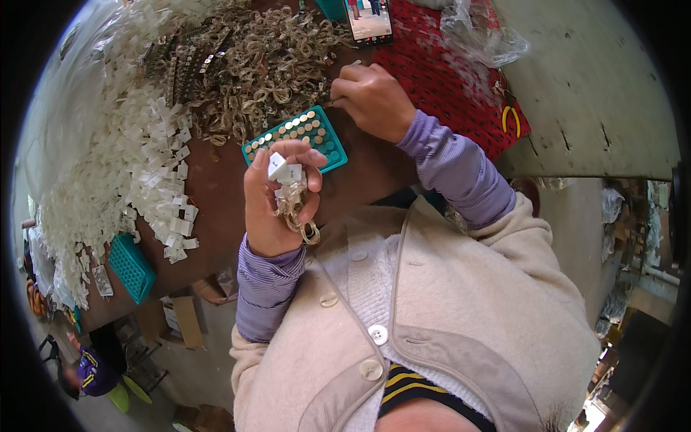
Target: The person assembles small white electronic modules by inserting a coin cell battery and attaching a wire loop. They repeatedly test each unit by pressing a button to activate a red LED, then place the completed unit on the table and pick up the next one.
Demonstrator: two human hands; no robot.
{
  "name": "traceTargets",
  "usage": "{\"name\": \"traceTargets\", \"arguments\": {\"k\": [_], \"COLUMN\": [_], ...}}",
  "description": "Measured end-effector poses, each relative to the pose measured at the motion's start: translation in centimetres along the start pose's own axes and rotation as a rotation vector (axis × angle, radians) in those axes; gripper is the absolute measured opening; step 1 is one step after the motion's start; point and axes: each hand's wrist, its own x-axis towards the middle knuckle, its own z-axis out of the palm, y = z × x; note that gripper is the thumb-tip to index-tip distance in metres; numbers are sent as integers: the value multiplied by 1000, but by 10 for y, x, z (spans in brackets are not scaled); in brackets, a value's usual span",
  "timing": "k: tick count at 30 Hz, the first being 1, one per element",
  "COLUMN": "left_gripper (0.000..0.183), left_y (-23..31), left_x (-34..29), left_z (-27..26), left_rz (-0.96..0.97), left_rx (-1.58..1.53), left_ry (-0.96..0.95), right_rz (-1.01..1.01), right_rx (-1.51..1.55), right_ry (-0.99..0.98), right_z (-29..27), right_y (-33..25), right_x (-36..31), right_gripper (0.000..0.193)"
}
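White connectors (278,166) in left hand (277,205), bare tabletop (374,167) right of tray rim (336,138)

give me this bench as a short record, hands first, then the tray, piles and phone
left hand: holds small white pieces and looped beige strands
right hand: curled; whether it grips anything is unclear
teal tray: holds round tan discs
white heap: at the left
tangled pile: beyond the tray
phone: screen lit, beside red cloth

Cream fleece jacket (475,302), beige trim (461,360), round buttons (371,369). White ribbed knit (368,291) beneath. Purple fine-striped oversleeves (461,173). Black-and-yellow striped layer (412,385), lower centre.
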Motion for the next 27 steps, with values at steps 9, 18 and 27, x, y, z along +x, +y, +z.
{"name": "traceTargets", "arguments": {"k": [9, 18, 27], "left_gripper": [23, 24, 14], "left_y": [-31, -40, -11], "left_x": [24, 48, 38], "left_z": [33, 39, 5], "left_rz": [221, 823, 392], "left_rx": [662, 1526, 819], "left_ry": [-64, 92, 133], "right_rz": [182, 66, 13], "right_rx": [537, 756, 715], "right_ry": [273, 411, 198], "right_z": [-53, -37, -15], "right_y": [14, -26, -21], "right_x": [-54, -59, -30], "right_gripper": [7, 28, 26]}}
